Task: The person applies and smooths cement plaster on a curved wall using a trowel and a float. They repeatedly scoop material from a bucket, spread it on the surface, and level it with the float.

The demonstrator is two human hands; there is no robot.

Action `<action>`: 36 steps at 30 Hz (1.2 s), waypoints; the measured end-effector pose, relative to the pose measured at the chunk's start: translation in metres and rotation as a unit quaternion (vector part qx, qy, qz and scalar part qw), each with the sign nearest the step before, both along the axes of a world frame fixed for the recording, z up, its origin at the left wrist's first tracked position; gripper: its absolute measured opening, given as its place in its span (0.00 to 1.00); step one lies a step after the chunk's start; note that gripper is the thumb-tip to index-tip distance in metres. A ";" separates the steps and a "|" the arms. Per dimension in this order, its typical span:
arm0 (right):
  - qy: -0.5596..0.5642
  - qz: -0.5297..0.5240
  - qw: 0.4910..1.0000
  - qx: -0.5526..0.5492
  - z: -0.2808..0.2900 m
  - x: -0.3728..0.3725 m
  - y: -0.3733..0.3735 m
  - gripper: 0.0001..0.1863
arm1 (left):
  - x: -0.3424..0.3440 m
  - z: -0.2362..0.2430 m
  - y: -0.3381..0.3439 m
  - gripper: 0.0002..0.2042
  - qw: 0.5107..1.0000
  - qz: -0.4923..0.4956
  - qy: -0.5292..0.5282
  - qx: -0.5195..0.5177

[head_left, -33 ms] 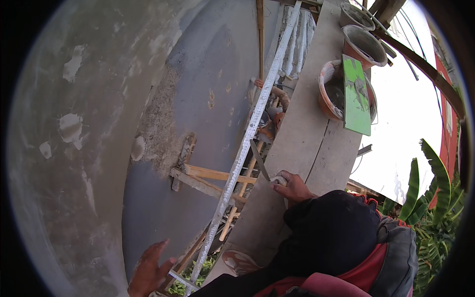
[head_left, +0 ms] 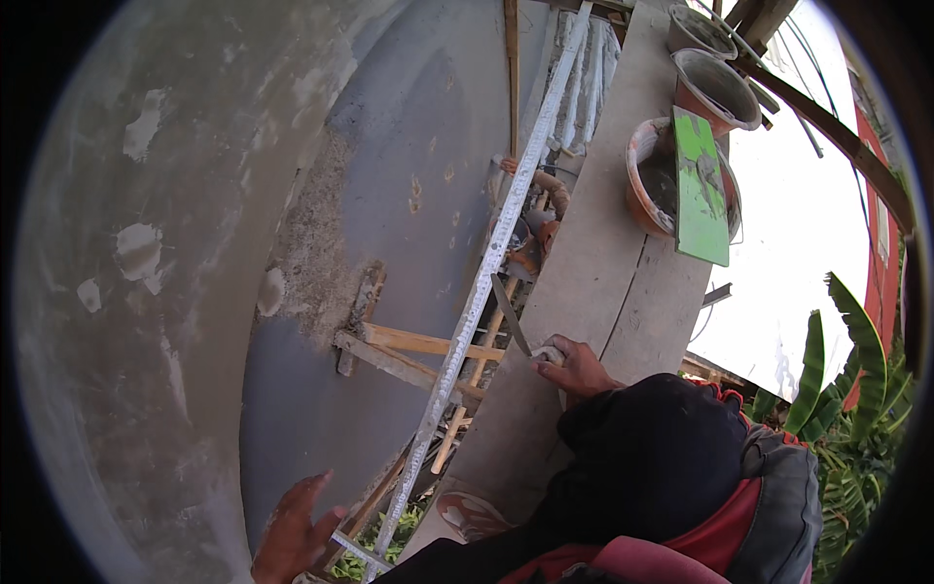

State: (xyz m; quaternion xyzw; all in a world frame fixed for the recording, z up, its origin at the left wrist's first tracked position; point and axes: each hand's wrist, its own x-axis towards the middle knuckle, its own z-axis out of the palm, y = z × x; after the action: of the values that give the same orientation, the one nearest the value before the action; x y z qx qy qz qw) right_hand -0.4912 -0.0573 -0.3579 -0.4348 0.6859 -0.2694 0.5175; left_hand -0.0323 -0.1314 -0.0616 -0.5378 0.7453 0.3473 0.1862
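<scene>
My left hand is at the lower left, fingers spread, near the grey wall and above a short metal bar. My right hand grips the handle of a trowel, whose blade points up-left toward a long pale, speckled metal bar. The bar runs along the inner edge of the plank platform. My dark-clad knee is beside my right hand, and part of my footwear shows on the planks.
Three mortar-stained buckets stand at the upper right, a smeared green board across the nearest. Wooden braces cross the gap beside the wall. Someone below is partly visible, an arm raised. Banana leaves and a white surface lie right.
</scene>
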 end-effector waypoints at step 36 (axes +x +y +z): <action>-0.120 -0.094 0.988 0.021 -0.064 0.001 0.004 0.07 | -0.121 0.023 0.038 0.18 0.873 -0.008 0.465 -0.146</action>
State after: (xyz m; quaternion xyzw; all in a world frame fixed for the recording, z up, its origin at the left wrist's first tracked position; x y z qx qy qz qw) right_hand -0.4900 -0.0531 -0.4219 -0.3223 0.6621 -0.3525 0.5775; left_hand -0.1538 -0.0936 -0.0386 -0.3293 0.7924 0.4431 -0.2593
